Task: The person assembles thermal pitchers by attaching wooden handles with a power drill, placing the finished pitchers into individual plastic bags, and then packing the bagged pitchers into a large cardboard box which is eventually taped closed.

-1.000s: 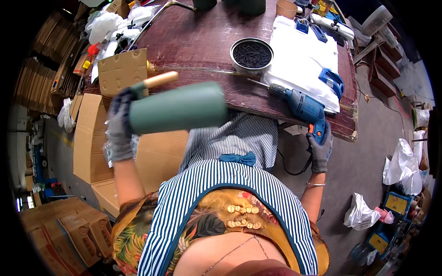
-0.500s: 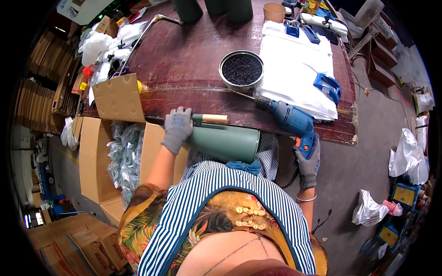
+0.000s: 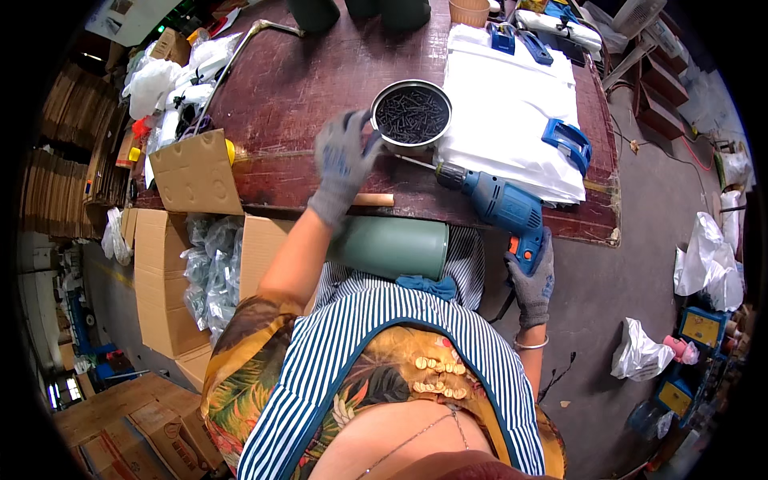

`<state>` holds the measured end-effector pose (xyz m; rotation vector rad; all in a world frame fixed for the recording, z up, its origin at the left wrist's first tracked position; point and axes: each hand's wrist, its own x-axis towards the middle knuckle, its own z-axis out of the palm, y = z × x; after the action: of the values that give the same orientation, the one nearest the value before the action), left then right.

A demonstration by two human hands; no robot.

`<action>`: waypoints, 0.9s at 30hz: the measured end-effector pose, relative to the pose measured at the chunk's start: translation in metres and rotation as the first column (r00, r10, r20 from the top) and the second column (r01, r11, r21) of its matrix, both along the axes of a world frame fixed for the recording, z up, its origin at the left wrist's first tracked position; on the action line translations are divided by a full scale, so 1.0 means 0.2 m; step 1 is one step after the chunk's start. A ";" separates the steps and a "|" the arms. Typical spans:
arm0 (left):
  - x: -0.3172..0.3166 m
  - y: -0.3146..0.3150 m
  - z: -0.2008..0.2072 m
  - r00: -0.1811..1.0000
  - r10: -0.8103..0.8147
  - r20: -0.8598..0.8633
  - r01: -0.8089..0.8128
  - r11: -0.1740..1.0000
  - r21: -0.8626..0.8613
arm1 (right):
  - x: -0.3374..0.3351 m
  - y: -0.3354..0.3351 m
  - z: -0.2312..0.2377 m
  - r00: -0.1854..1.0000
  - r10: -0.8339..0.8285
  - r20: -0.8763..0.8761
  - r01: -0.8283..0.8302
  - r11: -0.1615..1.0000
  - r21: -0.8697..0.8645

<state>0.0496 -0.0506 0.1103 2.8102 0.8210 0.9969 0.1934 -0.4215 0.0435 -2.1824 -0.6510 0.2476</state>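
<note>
Hands at bowl and drill

Grip first: our left hand point(image 3: 342, 164), in a grey glove, reaches out over the table point(image 3: 296, 88) with fingers loosely spread, fingertips at the near rim of the round metal bowl point(image 3: 411, 116) of dark screws; we cannot tell whether it has pinched any. The bowl lies just ahead and to the right of that hand, so the left is clearly the nearer one. Our right hand point(image 3: 534, 276), also gloved, is closed around the handle of the blue power drill point(image 3: 500, 204), whose long axis runs from the grip up and left toward the bowl, its bit resting on the table edge. Between the arms, a green cylinder point(image 3: 392, 248) lies across our lap, long axis left to right, with a wooden handle point(image 3: 372, 200) just above it. White sheets point(image 3: 512, 112) lie right of the bowl; open cardboard boxes point(image 3: 184, 264) stand to our left.
</note>
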 end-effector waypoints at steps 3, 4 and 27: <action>0.25 0.08 -0.01 0.945 -0.047 -0.323 -0.026 0.976 -0.217 | 0.01 0.01 0.01 1.000 0.009 0.010 -0.009 1.000 -0.021; 0.34 0.08 -0.02 0.877 -0.005 -0.480 -0.088 0.981 -0.173 | 0.01 0.01 0.02 1.000 0.004 -0.019 -0.005 1.000 -0.029; 0.47 0.07 -0.21 0.884 0.039 -0.466 -0.120 0.982 -0.145 | 0.07 0.00 -0.23 0.969 0.050 -0.241 0.040 0.935 0.352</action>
<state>0.1436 -0.0363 0.0687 2.9129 1.0124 0.2304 0.2066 -0.4218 -0.0035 -1.7676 -0.5151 0.3678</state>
